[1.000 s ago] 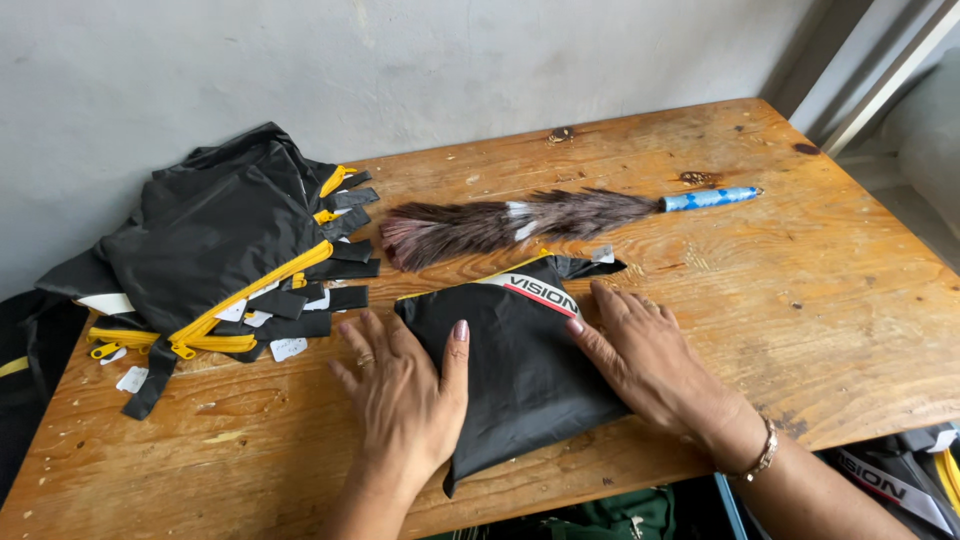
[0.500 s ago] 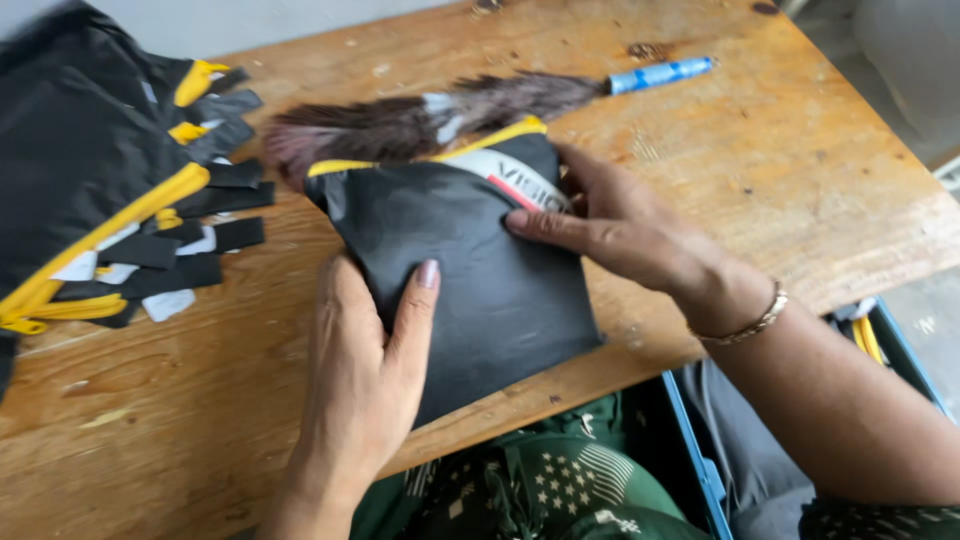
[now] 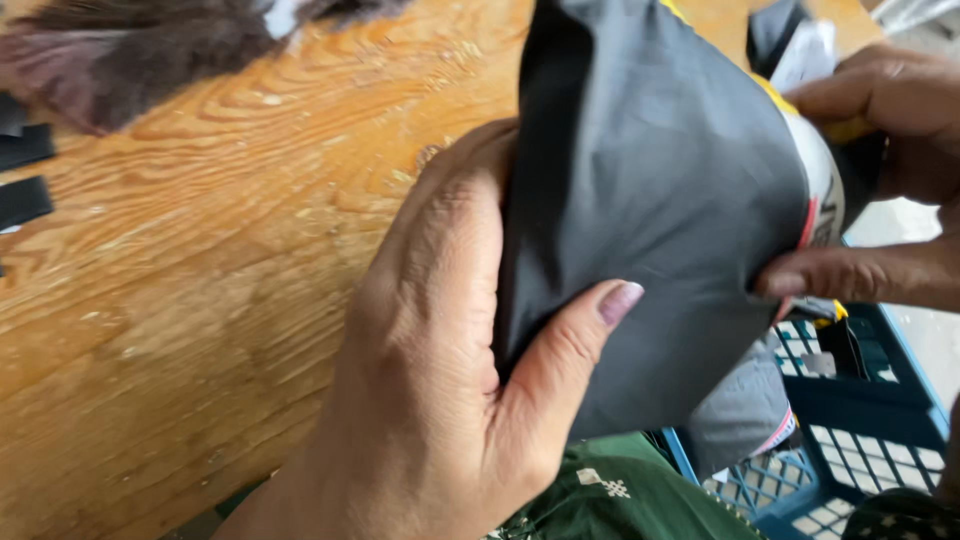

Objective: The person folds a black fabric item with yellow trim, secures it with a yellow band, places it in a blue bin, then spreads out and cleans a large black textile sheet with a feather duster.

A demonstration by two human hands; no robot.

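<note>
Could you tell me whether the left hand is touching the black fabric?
Touching. The head view shows the left hand gripping the black fabric, thumb pressed across its face.

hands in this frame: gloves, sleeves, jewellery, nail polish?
Both bare, no gloves. Left hand: no ring or sleeve in view, thumbnail painted a pale pinkish mauve. Right hand: only fingers and part of the back show at the frame edge; wrist is out of view, so any jewellery there can't be told.
</note>
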